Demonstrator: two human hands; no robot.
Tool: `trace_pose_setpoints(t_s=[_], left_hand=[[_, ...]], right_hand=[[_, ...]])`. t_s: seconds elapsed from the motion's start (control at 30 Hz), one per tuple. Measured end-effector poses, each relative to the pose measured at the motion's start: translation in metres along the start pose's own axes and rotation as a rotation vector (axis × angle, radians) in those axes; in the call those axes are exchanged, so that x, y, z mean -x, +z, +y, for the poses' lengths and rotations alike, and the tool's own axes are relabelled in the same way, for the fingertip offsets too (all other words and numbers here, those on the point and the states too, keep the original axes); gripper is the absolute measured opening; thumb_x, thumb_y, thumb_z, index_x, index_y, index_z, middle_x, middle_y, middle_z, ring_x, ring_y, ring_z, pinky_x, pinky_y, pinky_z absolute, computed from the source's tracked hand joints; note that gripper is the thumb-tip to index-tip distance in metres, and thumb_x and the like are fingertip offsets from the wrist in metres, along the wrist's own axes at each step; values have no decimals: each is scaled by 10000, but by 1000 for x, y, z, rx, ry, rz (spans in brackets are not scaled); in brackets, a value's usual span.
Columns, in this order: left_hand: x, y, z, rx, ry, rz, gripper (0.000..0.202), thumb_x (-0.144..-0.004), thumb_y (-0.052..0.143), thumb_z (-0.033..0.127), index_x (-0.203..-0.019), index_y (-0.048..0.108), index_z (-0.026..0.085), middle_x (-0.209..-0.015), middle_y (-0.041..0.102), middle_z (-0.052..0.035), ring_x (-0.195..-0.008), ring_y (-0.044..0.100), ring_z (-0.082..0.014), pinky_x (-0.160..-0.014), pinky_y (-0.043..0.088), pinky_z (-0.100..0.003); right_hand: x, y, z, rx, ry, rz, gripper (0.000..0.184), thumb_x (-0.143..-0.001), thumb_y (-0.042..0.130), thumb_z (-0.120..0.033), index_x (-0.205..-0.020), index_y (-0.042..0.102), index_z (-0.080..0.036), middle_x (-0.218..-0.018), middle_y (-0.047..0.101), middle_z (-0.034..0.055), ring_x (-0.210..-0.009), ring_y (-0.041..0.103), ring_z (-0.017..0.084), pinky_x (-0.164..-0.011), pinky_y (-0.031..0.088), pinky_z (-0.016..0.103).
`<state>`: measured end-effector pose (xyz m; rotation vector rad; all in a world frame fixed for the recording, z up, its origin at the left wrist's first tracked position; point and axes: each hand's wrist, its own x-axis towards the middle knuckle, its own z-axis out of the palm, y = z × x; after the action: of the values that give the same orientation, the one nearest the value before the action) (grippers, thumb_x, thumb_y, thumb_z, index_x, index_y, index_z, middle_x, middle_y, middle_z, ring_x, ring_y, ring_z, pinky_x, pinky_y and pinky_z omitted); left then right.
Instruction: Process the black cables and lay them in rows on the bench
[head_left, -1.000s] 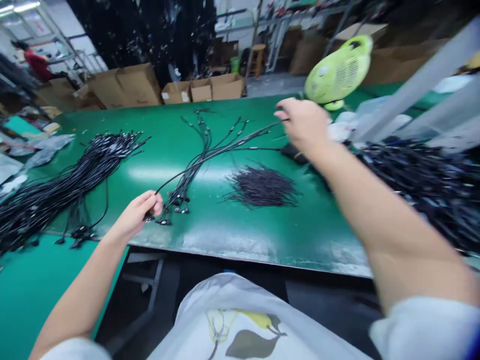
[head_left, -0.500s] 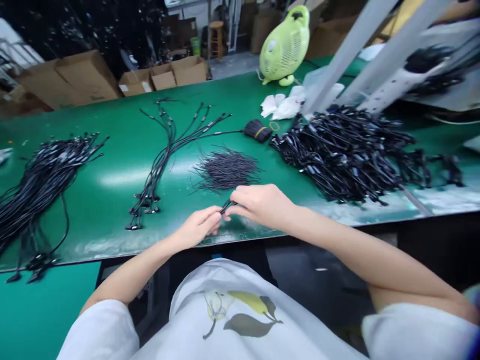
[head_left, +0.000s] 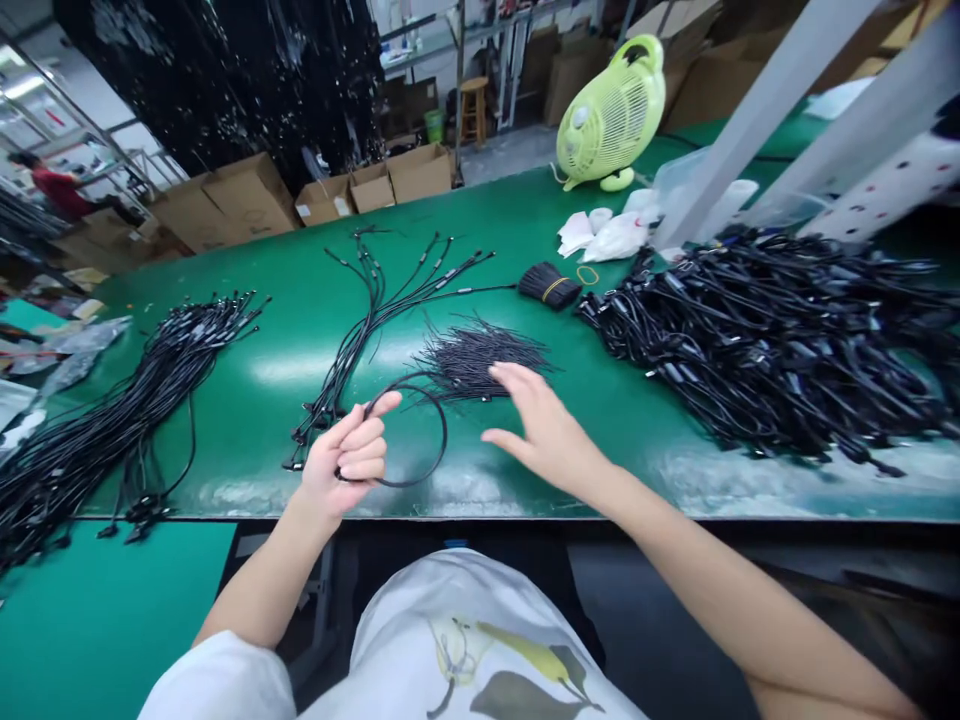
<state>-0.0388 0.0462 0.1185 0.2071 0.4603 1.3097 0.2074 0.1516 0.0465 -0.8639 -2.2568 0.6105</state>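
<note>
My left hand is closed around a black cable that bends into a loop to the right of the fingers. With thumb and fingers apart and nothing between them, my right hand hovers by the near edge of a pile of short black ties. Behind my left hand, a few black cables lie spread on the green table. A bundle of black ties held by a yellow band lies beyond the loose pile.
Long straight cables lie in a heap at left. A large heap of coiled cables covers the right side, near slanted grey posts. Farther back stand a green fan and crumpled white wrappers. Cardboard boxes stand behind the table.
Both hands were together on a black cable. Now my left hand alone holds it, looped and farther left, while my right hand has come off it and opened. The view has shifted left.
</note>
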Motion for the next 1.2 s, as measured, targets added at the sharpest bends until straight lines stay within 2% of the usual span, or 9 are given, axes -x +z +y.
trace_pose_setpoints(t_s=[0.13,0.27,0.47,0.6,0.7,0.83,0.9,1.07,1.2], left_hand=[[13,7,0,-4,-86,-97,353,-981,307,148,-1193,534,-20,-506,424,66,-385,479,-42,-341,388,-60],[30,1,21,17,121,-136,309,-962,378,130,-1187,527,-22,-483,417,76,-397,492,-51,-380,420,-78],[28,-12,32,44,265,47,377,-1014,314,200,-1278,450,-33,-514,493,59,-441,512,-54,-458,443,-117],[16,-22,22,-95,242,99,291,-985,415,166,-1193,543,8,-517,488,72,-430,477,-27,-481,424,-105],[2,-30,-1,-518,198,125,257,-927,556,304,-1005,659,82,-620,598,13,-532,558,-68,-618,498,-185],[-7,-33,-41,-1204,138,-48,298,-893,574,419,-952,696,153,-1027,681,-108,-965,609,-208,-884,451,-310],[-5,-32,-55,-1293,41,-174,285,-924,526,404,-924,673,161,-852,672,-75,-827,597,-173,-804,445,-288],[-8,-31,-72,-787,-10,-89,311,-902,539,476,-823,557,175,-496,354,80,-422,294,-75,-474,293,-215],[-17,-40,-91,-688,-5,17,424,-868,556,542,-689,537,159,-604,507,0,-560,453,-113,-614,397,-259]], right_hand=[[-22,23,3,32,-94,-52,304,-940,457,-274,-1219,544,-189,-1180,632,111,-1113,587,242,-967,467,438],[-16,8,26,61,-9,61,258,-971,397,-289,-1053,619,-184,-1010,692,76,-936,655,200,-829,521,332],[12,-12,45,332,-75,-1,325,-986,379,-286,-1237,557,-181,-1133,682,55,-962,665,185,-751,506,277],[30,-19,30,526,-146,-27,301,-965,395,-210,-1211,566,-178,-958,700,47,-743,652,146,-564,407,245],[42,-22,-3,585,-282,-196,272,-897,412,-92,-1057,620,-164,-708,619,26,-551,533,119,-494,265,261],[39,-19,-50,287,-420,-369,227,-926,432,-205,-761,581,-161,-654,570,24,-536,462,106,-518,242,266],[28,-15,-56,133,-338,-290,275,-948,446,-296,-742,573,-165,-676,571,25,-575,473,109,-537,264,258],[13,18,-37,-546,103,33,342,-831,623,-502,-940,578,-181,-873,585,34,-747,522,134,-675,408,255],[17,56,-35,-1059,480,111,378,-875,533,-528,-752,532,-171,-660,481,-24,-528,361,71,-505,306,215]])
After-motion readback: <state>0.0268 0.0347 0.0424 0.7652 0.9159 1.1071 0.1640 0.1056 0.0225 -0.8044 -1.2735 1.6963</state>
